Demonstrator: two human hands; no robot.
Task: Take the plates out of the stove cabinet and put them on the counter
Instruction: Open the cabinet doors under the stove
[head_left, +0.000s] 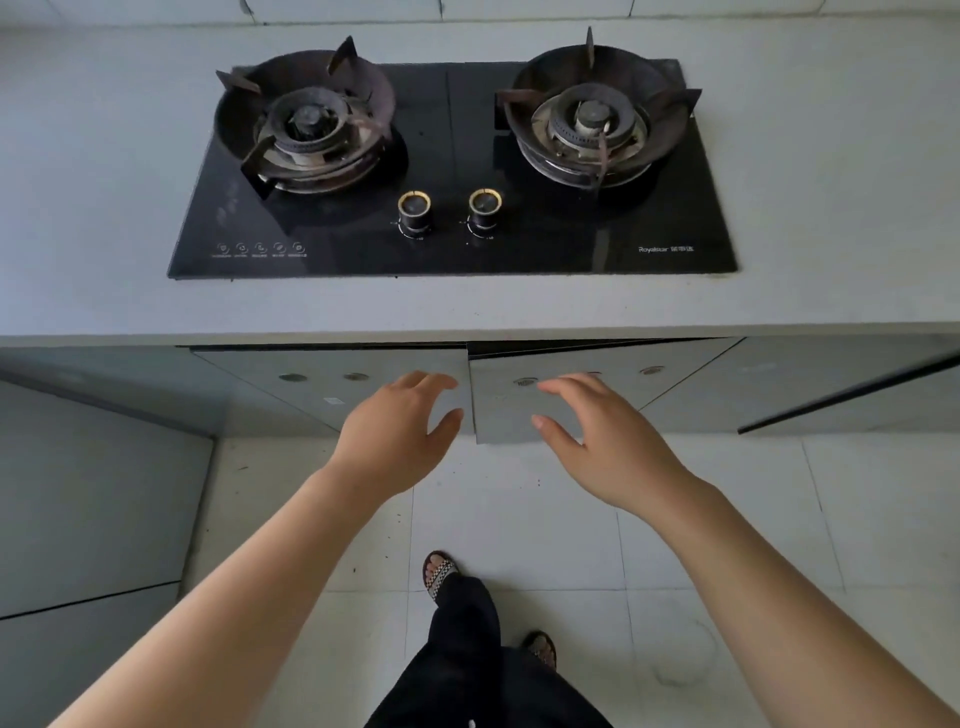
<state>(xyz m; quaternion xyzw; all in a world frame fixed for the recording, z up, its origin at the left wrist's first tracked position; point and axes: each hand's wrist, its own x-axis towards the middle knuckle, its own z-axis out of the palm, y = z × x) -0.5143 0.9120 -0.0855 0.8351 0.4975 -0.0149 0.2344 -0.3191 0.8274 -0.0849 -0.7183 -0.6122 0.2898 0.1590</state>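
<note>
No plates are in view; they are presumably inside the cabinet (395, 364) under the stove (457, 156), whose left door (322, 395) looks closed while the right door (504, 415) stands slightly ajar. The left hand (395, 436) and right hand (602, 441) reach toward the seam between the doors, fingers loosely spread and holding nothing; I cannot tell whether either touches a door. The task looks barely begun: the doors are yet to be opened and every plate is yet to be lifted onto the counter (104, 208).
</note>
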